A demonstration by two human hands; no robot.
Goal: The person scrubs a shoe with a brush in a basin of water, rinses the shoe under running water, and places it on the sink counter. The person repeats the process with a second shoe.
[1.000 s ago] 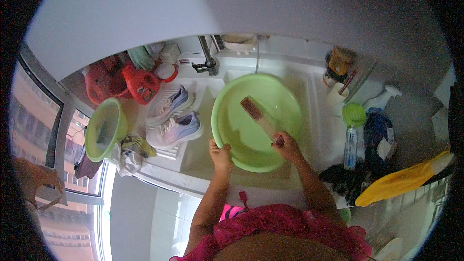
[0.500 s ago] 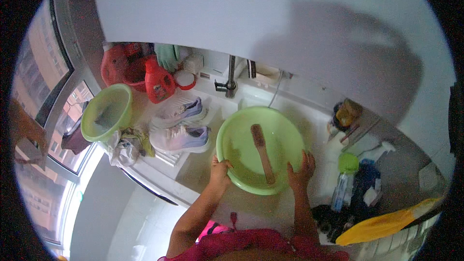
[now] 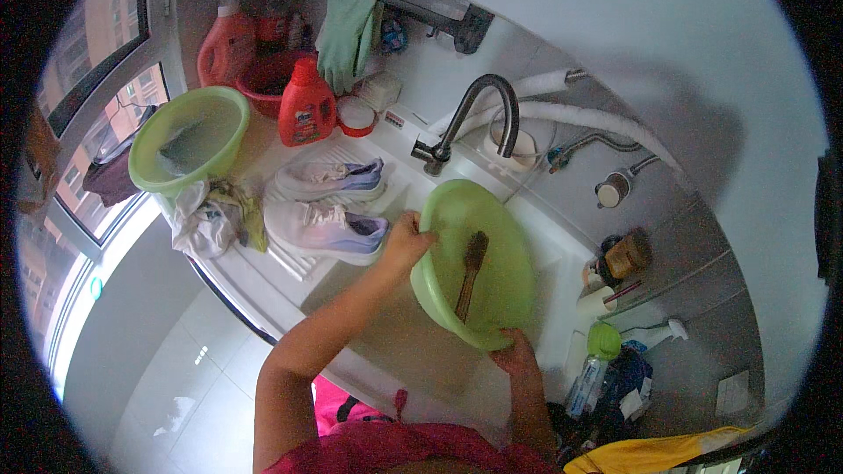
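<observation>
A light green plastic basin [image 3: 509,254] sits tilted in the white sink [image 3: 347,307], below the curved metal tap [image 3: 479,92]. Inside it lies a wooden-handled brush [image 3: 471,268]. My left hand [image 3: 409,241] grips the basin's left rim, fingers closed on it. My right hand [image 3: 511,351] is closed on the rim at the lower right, its fingertips partly hidden. Just left of the basin, two pale lilac-and-white sneakers [image 3: 320,228] rest on the ribbed drainboard.
At the back left are a second green basin [image 3: 158,171], red jugs [image 3: 303,105], a red tub and green gloves [image 3: 347,35]. Crumpled cloths [image 3: 206,219] lie below them. Bottles [image 3: 588,382], cups, dark items and a yellow cloth [image 3: 659,448] line the right side.
My right hand has let go of the brush and taken the basin's rim. Both hands have tilted the basin and shifted it toward the tap. The view has turned, showing more tap and wall.
</observation>
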